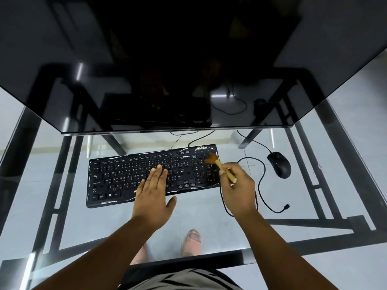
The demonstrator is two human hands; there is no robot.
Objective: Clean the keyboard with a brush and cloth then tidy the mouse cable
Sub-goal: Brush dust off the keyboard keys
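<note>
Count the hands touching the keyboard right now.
1. The left hand lies flat on the keyboard. The right hand holds a brush over its right end; whether it touches is unclear.

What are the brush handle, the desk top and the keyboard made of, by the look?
Brush: handle looks like light wood or bamboo, matte tan; bristles brownish, blurred. It is gripped by the right hand.
Desk top: clear glass, glossy; the floor, dark frame and feet show through it.
Keyboard: probably black plastic, with glints along its edges, perhaps a film; cannot tell.

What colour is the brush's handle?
Light tan, like wood or bamboo, on the brush held in the right hand; head view.
</note>
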